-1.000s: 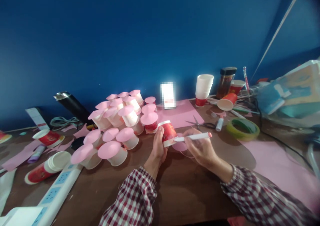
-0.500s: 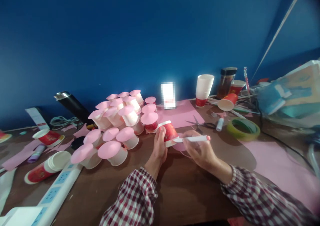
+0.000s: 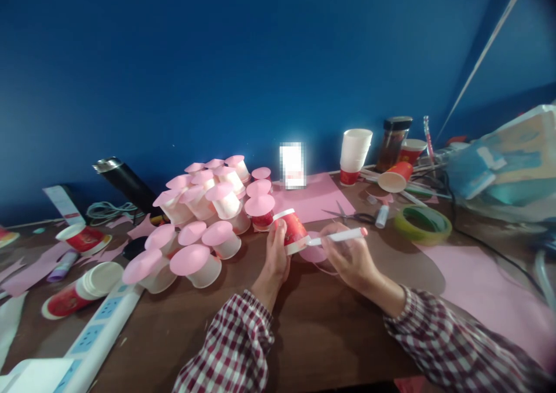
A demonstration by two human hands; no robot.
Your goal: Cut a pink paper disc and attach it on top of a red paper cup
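The left hand's point(image 3: 277, 248) fingers wrap a red cup point(image 3: 296, 230) above the middle of the surface point(image 3: 217, 329), leaning from far left to near right. The right hand point(image 3: 350, 260) pinches a white marker point(image 3: 343, 237) pointing left, its tail tipped higher than half a second ago. Pink-topped cups point(image 3: 226, 208) crowd the left; scissors point(image 3: 345, 215) lie just beyond the right hand.

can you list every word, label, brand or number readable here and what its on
No text can be read.
Held cup: any print too blurred.
Marker: none legible.
Lying cup stack: marks too blurred.
Bright panel: pixelated, unreadable.
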